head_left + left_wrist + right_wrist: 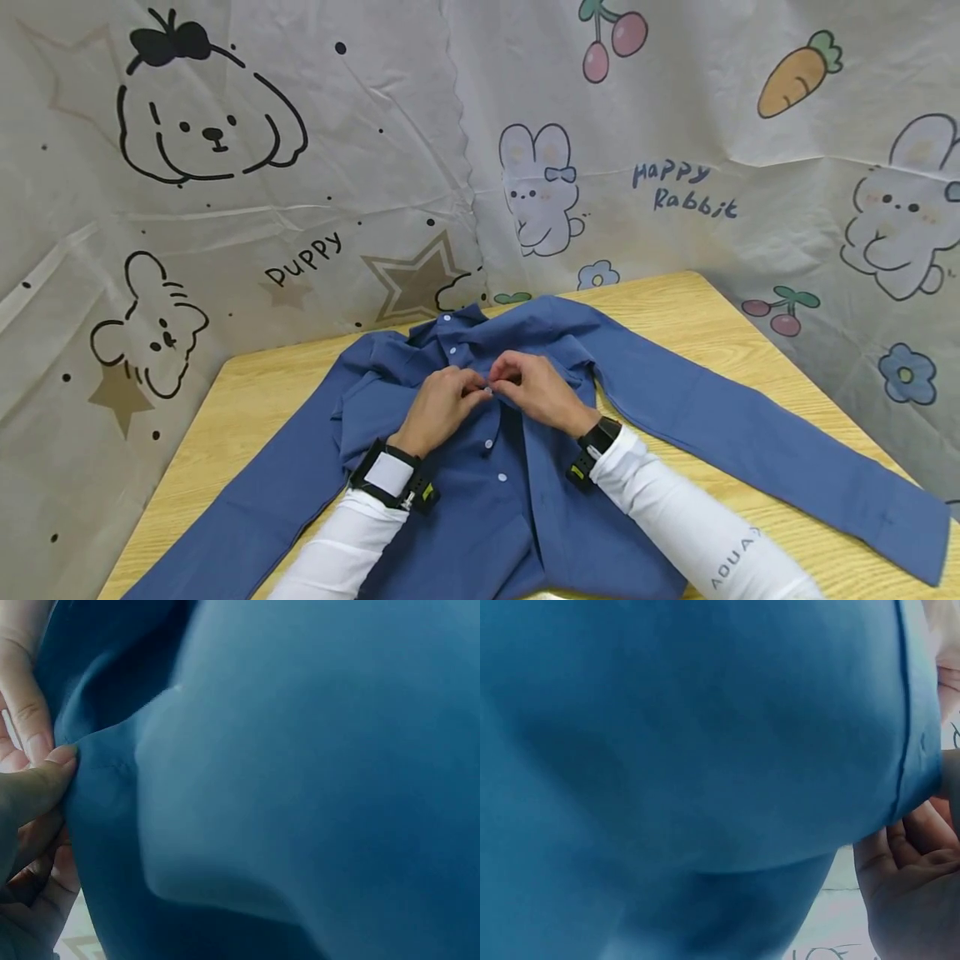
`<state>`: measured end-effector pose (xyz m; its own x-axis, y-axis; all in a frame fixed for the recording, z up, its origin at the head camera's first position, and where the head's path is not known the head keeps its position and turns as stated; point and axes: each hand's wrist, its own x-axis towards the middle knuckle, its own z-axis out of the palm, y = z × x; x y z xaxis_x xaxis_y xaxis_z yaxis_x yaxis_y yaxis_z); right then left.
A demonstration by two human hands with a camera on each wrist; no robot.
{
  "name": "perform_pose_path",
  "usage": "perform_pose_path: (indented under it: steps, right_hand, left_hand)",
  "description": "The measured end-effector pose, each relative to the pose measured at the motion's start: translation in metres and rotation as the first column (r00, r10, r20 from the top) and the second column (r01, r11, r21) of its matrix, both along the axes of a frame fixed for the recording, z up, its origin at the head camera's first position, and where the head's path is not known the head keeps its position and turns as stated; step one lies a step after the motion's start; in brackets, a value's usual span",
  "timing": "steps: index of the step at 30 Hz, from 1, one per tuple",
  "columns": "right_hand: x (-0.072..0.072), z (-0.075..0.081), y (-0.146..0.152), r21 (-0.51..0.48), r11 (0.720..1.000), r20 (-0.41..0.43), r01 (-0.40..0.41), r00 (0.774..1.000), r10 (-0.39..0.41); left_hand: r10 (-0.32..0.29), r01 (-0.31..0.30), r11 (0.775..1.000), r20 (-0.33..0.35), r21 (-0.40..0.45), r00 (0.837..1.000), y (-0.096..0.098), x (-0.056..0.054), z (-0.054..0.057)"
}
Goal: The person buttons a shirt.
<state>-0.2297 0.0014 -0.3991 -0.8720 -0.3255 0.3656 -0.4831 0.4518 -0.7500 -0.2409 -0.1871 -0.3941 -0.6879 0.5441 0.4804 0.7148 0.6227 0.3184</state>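
Note:
A blue long-sleeved shirt (450,508) lies front up, its collar toward the wall. At the middle of its front opening both hands meet. Thumb and fingers of the left hand (438,407) pinch the shirt's front edge beside a small white button (488,390). Just across from it, the right hand (546,393) pinches the other front edge. The left wrist view has the left thumb (41,784) on the cloth edge, close to the right fingertips. Blue cloth fills most of the right wrist view and partly covers the right hand (915,877). Whether the button is through a hole I cannot tell.
White buttons (489,444) run down the front below the hands, and others sit near the collar (447,318). One sleeve (757,425) stretches right over the wooden table (225,417); the other runs to the front left. A printed cloth (360,167) hangs behind the table.

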Motion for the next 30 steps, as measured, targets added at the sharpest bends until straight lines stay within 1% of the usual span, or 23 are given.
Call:
perform_pose_path:
  steps: [4, 8, 12, 15, 21, 24, 25, 28, 30]
  right_hand:
    - [0.001, -0.004, -0.001, 0.011, 1.000, -0.006, -0.005, 1.000, 0.005]
    - [0.002, -0.006, 0.000, 0.013, 1.000, -0.011, -0.005, 1.000, 0.005]
    - [0.002, -0.006, 0.000, 0.000, 1.000, -0.003, -0.010, 1.000, 0.010]
    - [0.002, -0.006, 0.000, -0.006, 1.000, 0.030, -0.016, 0.999, 0.016]
    - [0.002, -0.006, 0.000, 0.036, 0.998, 0.149, -0.047, 0.988, 0.042]
    - [0.002, -0.009, 0.000, 0.006, 0.999, 0.181, -0.047, 0.982, 0.045]
    - [0.002, -0.010, 0.000, -0.010, 0.999, 0.179, -0.032, 0.983, 0.033]
    - [0.003, -0.012, 0.000, -0.040, 0.999, 0.121, 0.005, 0.993, 0.000]
    - [0.004, -0.013, -0.002, -0.040, 0.999, 0.076, 0.024, 0.997, -0.021]
  left_hand:
    - [-0.027, 0.026, 0.999, -0.063, -0.023, 0.998, -0.003, -0.001, -0.005]
    - [-0.050, 0.046, 0.998, -0.092, -0.042, 0.995, -0.006, -0.001, -0.006]
    - [-0.074, 0.069, 0.997, -0.126, -0.041, 0.989, -0.007, -0.002, -0.006]
    - [-0.085, 0.082, 0.996, -0.144, -0.026, 0.986, -0.008, -0.002, -0.006]
    - [-0.083, 0.086, 0.996, -0.155, 0.009, 0.984, -0.011, -0.001, -0.008]
    - [-0.081, 0.086, 0.996, -0.157, 0.024, 0.984, -0.012, -0.001, -0.010]
    - [-0.081, 0.086, 0.996, -0.153, 0.029, 0.985, -0.012, -0.001, -0.010]
    - [-0.070, 0.076, 0.996, -0.145, 0.038, 0.987, -0.010, -0.001, -0.011]
    - [-0.050, 0.057, 0.997, -0.147, 0.044, 0.988, -0.010, -0.001, -0.011]
